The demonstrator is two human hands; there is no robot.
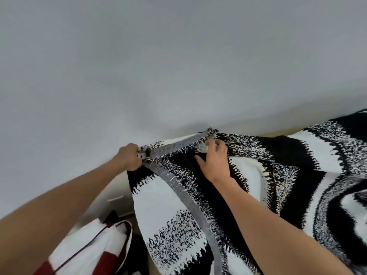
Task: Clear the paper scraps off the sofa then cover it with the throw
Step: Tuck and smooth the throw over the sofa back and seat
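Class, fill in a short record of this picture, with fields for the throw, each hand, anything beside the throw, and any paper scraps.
Throw: black and white with a grey fringed border, draped and creased
Left hand: grip on the throw's corner
Right hand: holds the fringed edge further along
Cushion: white and red, lower left of the throw
Paper scraps: none in view

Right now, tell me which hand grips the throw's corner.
The left hand, fisted on the throw where its two grey borders meet; the right hand holds the fringed edge further along.
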